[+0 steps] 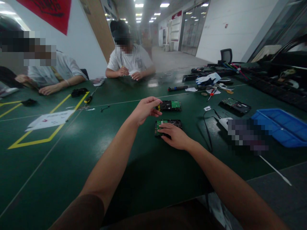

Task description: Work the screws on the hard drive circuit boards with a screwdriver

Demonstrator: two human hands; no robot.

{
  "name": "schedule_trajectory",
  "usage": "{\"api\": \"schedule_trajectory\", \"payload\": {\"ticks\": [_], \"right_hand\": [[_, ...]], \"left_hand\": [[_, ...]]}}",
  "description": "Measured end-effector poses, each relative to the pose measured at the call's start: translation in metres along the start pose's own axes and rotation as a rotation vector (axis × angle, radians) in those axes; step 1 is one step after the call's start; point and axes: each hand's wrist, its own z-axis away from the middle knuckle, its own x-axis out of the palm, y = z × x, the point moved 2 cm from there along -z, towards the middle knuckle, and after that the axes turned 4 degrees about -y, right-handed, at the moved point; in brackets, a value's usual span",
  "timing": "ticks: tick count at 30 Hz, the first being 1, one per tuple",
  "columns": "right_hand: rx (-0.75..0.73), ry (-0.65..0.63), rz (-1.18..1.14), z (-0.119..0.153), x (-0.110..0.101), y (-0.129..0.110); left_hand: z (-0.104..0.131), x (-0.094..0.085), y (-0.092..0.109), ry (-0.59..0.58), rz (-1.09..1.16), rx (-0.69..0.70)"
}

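My right hand (pixel 176 136) rests over a hard drive (pixel 176 123) with a green circuit board. Its fingers lie across the board and its thumb is at the near edge, holding the drive against the table. Just beyond, my left hand (pixel 146 110) is raised with thumb and fingers drawn together. A small yellow-and-black thing (pixel 159 107) shows at those fingertips; most of it is hidden. Behind that hand lies a second hard drive (pixel 176 105), its green board facing up. A third hard drive (pixel 236 106) sits farther to the right.
A blue tray (pixel 280 123) stands at the right, beside a blurred-out object and a cable (pixel 211 137). Tools and a cloth (pixel 208 79) clutter the far right. Yellow tape, a paper sheet (pixel 49 120) and a screwdriver (pixel 89 97) are leftward. Two people sit across the green table (pixel 115 134).
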Motion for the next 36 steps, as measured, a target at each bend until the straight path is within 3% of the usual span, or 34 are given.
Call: {"api": "schedule_trajectory", "payload": {"ticks": [22,31,36], "right_hand": [[0.004,-0.009,0.008,-0.0003,-0.0012,-0.0005],[0.013,-0.004,-0.007,0.0004,0.0003,0.0008],[0.015,-0.017,0.003,-0.0002,-0.0004,-0.0004]], "left_hand": [[0.0020,0.0017,0.0031,-0.004,0.042,-0.013],[-0.0040,-0.0062,-0.0027,0.070,-0.086,0.028],[-0.0043,-0.0042,-0.0036,0.050,-0.088,0.037]]}}
